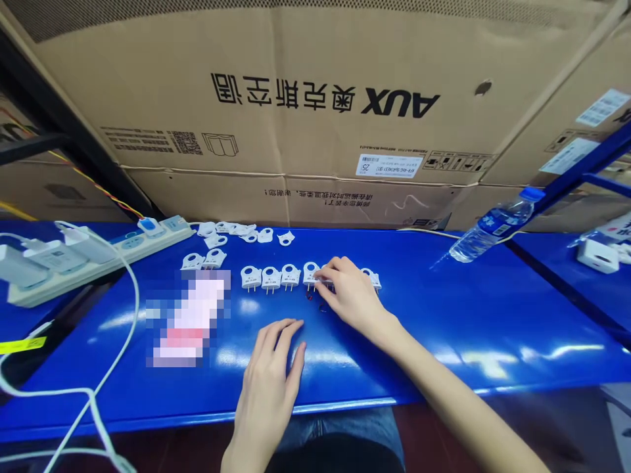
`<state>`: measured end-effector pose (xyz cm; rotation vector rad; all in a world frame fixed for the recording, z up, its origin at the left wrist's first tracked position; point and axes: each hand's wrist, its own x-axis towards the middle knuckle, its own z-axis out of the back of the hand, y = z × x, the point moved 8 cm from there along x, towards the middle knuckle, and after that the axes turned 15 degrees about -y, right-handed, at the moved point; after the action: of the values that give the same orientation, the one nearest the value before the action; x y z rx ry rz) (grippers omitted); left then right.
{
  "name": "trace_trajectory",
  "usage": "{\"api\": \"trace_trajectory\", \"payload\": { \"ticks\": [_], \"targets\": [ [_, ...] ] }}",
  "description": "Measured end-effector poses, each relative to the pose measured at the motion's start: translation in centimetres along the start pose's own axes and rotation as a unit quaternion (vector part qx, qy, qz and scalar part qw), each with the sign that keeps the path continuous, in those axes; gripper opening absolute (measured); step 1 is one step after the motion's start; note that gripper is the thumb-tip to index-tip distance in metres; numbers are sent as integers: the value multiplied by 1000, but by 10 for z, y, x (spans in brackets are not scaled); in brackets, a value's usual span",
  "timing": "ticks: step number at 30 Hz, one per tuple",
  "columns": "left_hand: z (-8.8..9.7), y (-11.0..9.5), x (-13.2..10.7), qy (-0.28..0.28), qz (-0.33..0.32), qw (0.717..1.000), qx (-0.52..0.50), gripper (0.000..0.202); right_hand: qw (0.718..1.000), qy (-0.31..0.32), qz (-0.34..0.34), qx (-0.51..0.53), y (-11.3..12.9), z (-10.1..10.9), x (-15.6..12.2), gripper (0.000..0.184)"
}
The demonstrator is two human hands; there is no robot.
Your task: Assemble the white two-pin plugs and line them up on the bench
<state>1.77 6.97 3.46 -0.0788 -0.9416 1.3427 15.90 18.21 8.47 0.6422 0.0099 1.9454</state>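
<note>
Lining up, head view: row of white plugs [271, 278] across worktop [493, 315] middle, prongs toward front edge, several placed. Loose plugs [236, 231] scattered near back edge, unaligned. Right hand [348, 292] over row's right part, fingers curled, tips on one plug; pinch or mere touch, cannot tell. Left hand [271, 381] flat, fingers loosely apart, holding nothing, near front edge. Power strip [98, 256] at left edge; water bottle [493, 226] lying back right.

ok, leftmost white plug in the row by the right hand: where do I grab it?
Probably the wide white body of the leftmost plug, pinched across its sides from above. It lies flat, thin prongs toward the person, left side free; the next plug sits close on its right.
</note>
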Motion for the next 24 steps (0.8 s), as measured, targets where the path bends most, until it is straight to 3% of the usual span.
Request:
{"api": "trace_trajectory", "payload": {
  "ticks": [3, 7, 13, 19, 24],
  "targets": [
    [3, 0, 1, -14, 20, 1000, -8, 35, 998, -14, -8, 63, 15, 15, -26, 16],
    [5, 0, 2, -21, 43, 999, -14, 28, 991, 17, -27, 132, 31, 13, -61, 15],
    [2, -2, 3, -7, 27, 999, -15, 20, 976, 12, -90, 198, 19, 1, -68, 25],
    [0, -1, 1, 3, 26, 1000, -5, 21, 996, -3, -80, 38, 7, -11, -63, 33],
    [1, -2, 2, -20, 3, 1000, -10, 20, 995, -24, -89, 40, 4, -12, -68, 18]
  ]
}}
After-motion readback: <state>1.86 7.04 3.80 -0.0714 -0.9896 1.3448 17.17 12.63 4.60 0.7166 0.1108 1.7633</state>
